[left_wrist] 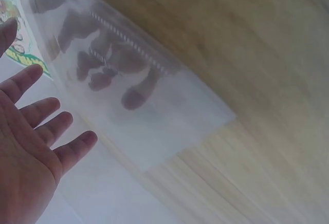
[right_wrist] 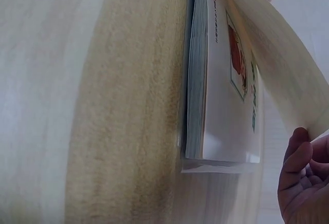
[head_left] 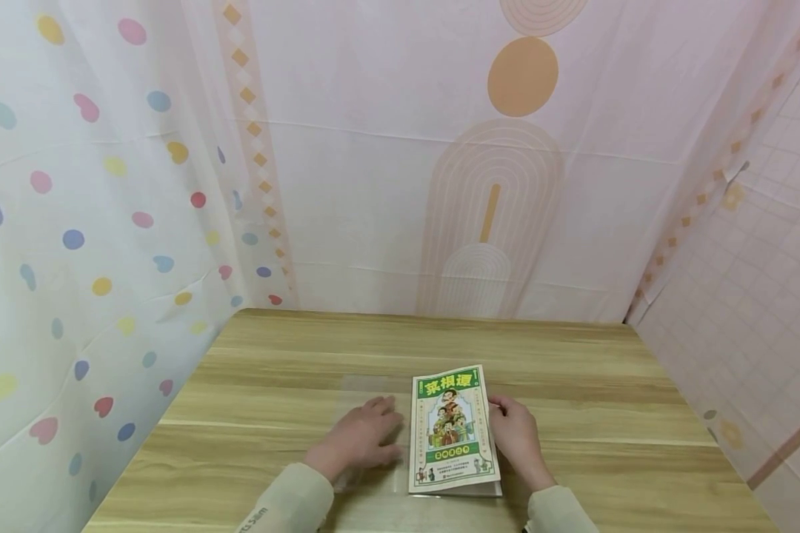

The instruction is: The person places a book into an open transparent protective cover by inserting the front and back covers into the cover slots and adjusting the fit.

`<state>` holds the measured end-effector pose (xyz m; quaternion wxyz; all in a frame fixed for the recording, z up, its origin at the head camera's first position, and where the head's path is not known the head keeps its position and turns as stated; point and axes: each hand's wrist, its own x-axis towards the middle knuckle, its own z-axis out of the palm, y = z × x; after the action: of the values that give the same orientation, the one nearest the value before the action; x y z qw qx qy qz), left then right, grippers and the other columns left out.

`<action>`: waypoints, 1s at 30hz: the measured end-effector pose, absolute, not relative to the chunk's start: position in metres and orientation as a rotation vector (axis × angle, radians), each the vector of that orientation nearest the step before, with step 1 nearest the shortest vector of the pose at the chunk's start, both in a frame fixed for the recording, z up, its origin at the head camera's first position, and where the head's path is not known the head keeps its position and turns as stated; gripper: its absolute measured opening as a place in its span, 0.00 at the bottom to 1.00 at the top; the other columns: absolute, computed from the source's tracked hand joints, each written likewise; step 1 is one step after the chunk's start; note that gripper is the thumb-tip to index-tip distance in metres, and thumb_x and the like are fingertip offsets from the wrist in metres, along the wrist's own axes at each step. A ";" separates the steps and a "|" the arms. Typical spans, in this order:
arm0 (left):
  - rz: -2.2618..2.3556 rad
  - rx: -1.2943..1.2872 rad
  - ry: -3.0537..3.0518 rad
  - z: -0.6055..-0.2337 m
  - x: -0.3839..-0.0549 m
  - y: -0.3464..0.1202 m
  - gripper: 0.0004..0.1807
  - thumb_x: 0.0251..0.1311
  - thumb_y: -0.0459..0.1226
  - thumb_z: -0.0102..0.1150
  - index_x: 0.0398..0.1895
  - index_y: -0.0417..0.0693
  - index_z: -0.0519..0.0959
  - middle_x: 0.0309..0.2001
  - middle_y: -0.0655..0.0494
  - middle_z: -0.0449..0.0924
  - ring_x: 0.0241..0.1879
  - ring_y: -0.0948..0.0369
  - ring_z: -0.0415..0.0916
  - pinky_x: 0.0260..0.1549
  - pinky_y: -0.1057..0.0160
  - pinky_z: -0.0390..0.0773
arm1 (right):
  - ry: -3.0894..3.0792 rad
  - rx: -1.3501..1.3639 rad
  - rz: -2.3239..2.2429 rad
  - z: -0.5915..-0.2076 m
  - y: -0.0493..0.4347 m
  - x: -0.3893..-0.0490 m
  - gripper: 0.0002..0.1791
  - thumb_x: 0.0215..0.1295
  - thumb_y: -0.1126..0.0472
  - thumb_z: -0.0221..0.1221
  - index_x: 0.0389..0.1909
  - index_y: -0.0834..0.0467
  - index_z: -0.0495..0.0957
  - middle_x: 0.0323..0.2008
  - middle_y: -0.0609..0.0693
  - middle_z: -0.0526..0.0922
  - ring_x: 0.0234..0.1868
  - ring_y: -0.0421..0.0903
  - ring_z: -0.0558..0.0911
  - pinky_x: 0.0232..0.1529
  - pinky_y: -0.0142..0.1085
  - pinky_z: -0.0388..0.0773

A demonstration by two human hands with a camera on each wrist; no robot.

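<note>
A thin paperback book (head_left: 450,426) with a green-bordered, illustrated front cover lies on the table before the person. Its cover stands partly lifted, and the right wrist view shows the raised cover (right_wrist: 290,54) curving away from a white title page (right_wrist: 223,116). My right hand (head_left: 516,438) pinches the cover's free edge between thumb and fingers. A clear plastic book jacket (left_wrist: 169,126) spreads out left of the book, its flap bent up a little from the wood. Over that flap, my left hand (head_left: 367,433) is held with fingers spread, close beside the spine.
The wood-grain table (head_left: 293,348) reaches back to a patterned curtain (head_left: 367,185). A dotted curtain (head_left: 107,244) hangs along the left, and a checked one (head_left: 760,296) along the right. The clear jacket also shows below the book's lower edge.
</note>
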<state>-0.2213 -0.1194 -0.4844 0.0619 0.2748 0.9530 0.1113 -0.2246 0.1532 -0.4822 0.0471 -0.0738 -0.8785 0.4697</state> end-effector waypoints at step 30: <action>0.329 0.578 3.045 -0.478 -0.233 -0.131 0.28 0.63 0.47 0.62 0.60 0.37 0.76 0.65 0.34 0.69 0.65 0.39 0.65 0.58 0.39 0.71 | -2.556 -0.157 1.555 -0.473 0.145 -0.228 0.16 0.71 0.67 0.52 0.55 0.67 0.80 0.43 0.57 0.83 0.39 0.48 0.79 0.35 0.36 0.78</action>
<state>-0.2329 -0.1307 -0.4777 0.0124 0.1855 0.9769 0.1057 -0.2277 0.1446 -0.4729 0.0730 -0.0524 -0.8509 0.5176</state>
